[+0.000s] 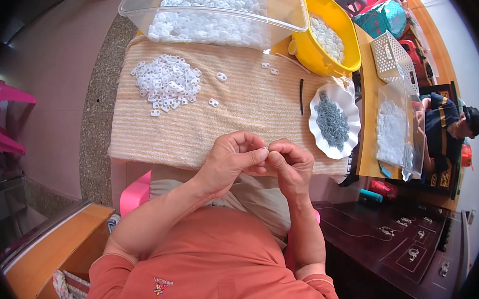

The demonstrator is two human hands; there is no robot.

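Two hands (262, 162) over striped towel (193, 125); pink floor (51, 79).

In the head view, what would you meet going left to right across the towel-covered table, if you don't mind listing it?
Pile of white rings → black stick → white dish of grey pieces → white basket.

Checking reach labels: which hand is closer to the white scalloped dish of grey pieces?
Right. The right hand sits just left of the white scalloped dish; the left hand is further left, beyond it.
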